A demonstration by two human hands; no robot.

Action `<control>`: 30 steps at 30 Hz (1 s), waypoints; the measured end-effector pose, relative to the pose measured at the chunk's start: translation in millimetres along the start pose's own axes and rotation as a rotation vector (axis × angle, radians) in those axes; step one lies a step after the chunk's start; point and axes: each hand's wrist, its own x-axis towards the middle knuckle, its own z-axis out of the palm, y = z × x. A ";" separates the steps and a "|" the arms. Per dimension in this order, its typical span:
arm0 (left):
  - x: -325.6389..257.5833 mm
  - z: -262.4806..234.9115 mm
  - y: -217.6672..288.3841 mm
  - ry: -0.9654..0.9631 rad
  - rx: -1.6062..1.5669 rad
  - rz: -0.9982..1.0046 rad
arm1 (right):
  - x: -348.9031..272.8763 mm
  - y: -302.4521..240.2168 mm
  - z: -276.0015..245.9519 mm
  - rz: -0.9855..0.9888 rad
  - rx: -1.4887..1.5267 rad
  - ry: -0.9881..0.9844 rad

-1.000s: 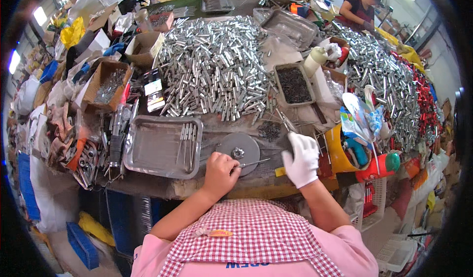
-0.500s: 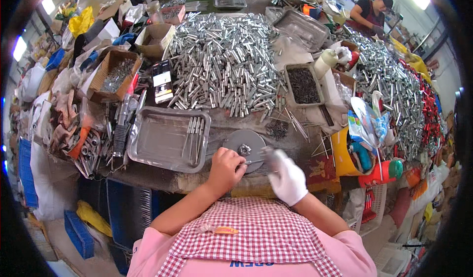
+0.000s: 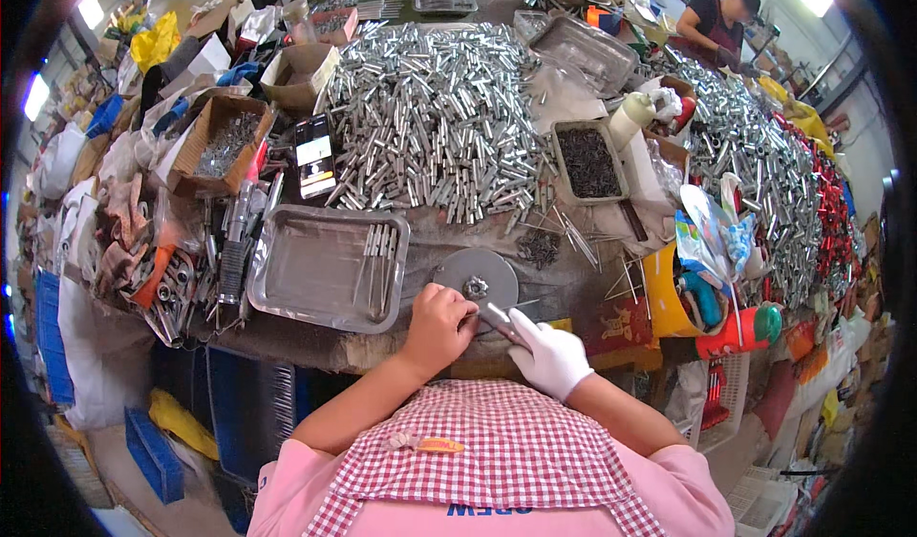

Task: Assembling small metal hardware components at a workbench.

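Note:
My bare left hand [image 3: 438, 332] is closed at the front left edge of a round grey metal disc [image 3: 497, 271], its fingertips pinching the near end of a thin metal rod [image 3: 525, 303]. The rod's middle is hidden behind a thick silver metal bar [image 3: 501, 323]. My right hand [image 3: 554, 357], in a white glove, grips that bar, which slants up and left toward my left fingertips. Whether bar and rod touch, I cannot tell. A small heap of metal bits [image 3: 476, 288] sits on the disc. Left of it, a steel tray [image 3: 304, 269] holds several slim metal rods [image 3: 378, 268].
A big pile of silver metal tubes [image 3: 435, 121] covers the bench beyond the disc. Behind right stands a tub of dark pins [image 3: 586, 162]. A phone [image 3: 314, 158] lies left of the pile; a yellow container [image 3: 669, 293] is at right. Another person [image 3: 714, 26] works far right.
The bar in my right hand, blurred over the disc before, has swung down and toward me and now shows sharply. My left hand stays at the disc's edge.

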 end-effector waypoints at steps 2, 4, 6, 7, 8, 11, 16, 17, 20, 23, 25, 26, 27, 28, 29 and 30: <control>0.5 0.0 -0.5 -0.019 0.025 0.006 | -3.3 3.6 1.2 0.036 -0.044 -0.115; 0.7 -1.6 0.6 -0.016 0.017 0.010 | -3.9 0.8 -0.7 -0.014 0.083 0.054; 0.0 -2.9 3.5 -0.015 0.008 0.007 | -4.8 1.1 -2.4 -0.044 0.161 0.115; -2.2 -2.7 3.1 -0.018 0.008 0.006 | -1.9 -9.4 -7.6 0.056 -0.031 -0.060; -4.8 -1.5 1.0 -0.022 0.015 -0.006 | -6.3 -8.1 -3.5 0.073 -0.050 -0.124; 6.8 -0.8 0.3 -0.003 0.018 0.008 | 1.9 3.6 -5.3 0.048 0.058 -0.003; 4.6 -3.0 2.7 0.000 0.016 0.050 | -12.1 58.3 -18.5 0.184 -0.134 0.317; 4.6 -5.2 3.7 0.002 -0.009 0.046 | -8.0 67.1 -25.6 0.186 -0.312 0.241; 5.7 -6.6 7.9 -0.012 -0.115 0.011 | 22.7 32.6 -44.7 -0.098 -0.386 0.245; 6.0 -20.5 33.0 -0.093 -0.335 -0.209 | 34.0 0.9 -27.0 -0.202 -0.377 0.029; 9.4 -29.4 36.6 -0.150 -0.455 -0.400 | 35.6 5.3 1.0 -0.239 -0.155 0.059; 8.3 -32.1 34.8 -0.069 -0.636 -0.515 | 38.1 -2.0 5.2 -0.248 -0.070 0.101; 7.2 -33.4 32.4 0.017 -0.812 -0.636 | 41.4 -8.6 10.2 -0.262 0.020 0.141; 6.9 -34.9 28.5 0.012 -0.815 -0.627 | 43.9 -15.9 16.1 -0.244 0.082 0.132; 7.0 -34.7 23.9 0.096 -0.884 -0.592 | 46.8 -21.4 20.3 -0.226 0.144 0.123; 7.3 -36.7 21.5 0.185 -0.945 -0.562 | 53.5 -26.4 24.7 -0.197 0.173 0.087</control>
